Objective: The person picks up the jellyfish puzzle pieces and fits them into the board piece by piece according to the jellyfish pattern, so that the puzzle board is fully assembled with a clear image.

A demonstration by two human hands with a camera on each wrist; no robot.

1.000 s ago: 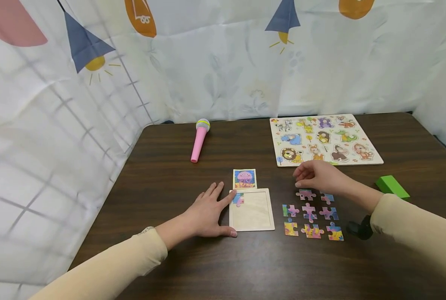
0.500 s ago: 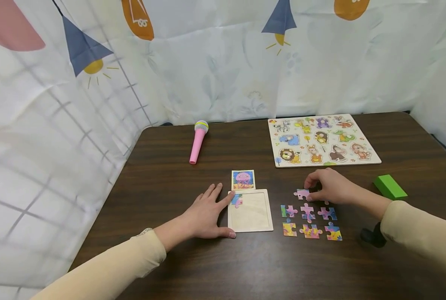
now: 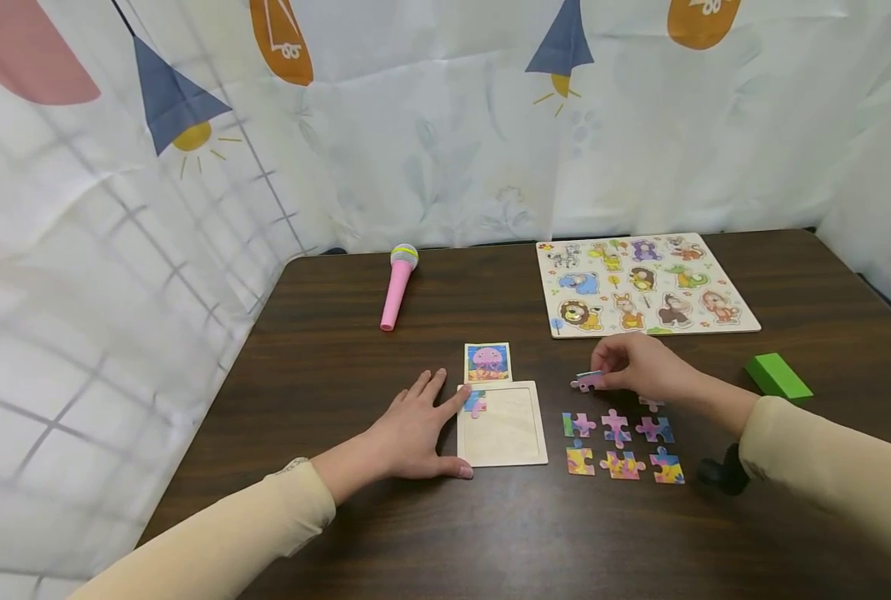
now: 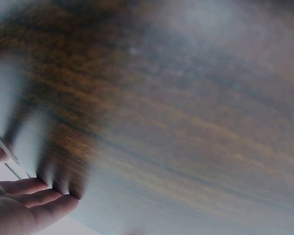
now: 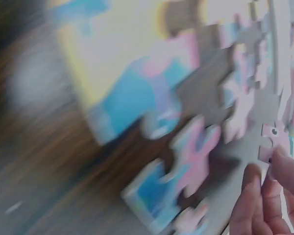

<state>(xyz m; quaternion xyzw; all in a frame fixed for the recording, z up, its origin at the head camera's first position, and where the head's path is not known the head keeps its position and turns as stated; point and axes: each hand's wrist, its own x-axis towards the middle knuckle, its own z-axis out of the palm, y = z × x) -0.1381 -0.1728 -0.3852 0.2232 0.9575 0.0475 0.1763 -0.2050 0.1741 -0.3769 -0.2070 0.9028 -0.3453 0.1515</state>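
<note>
The right hand (image 3: pixel 646 367), fingers pinching a jigsaw piece (image 3: pixel 584 382), now lifts it off the counter (image 3: pixel 325 383), leaving seven there; the left hand (image 3: pixel 417 427), fingers spread, touches the tray (image 3: pixel 507 433), which holds one

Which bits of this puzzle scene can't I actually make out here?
Head view: most of the upper-right piece, hidden by the right hand.
Head view: part of the held piece, covered by that hand.
Head view: what the dark object is; the right sleeve partly covers it.
Left wrist view: most of the tray, cut off by the left edge.
Right wrist view: the largest-looking piece's details, blurred.
</note>
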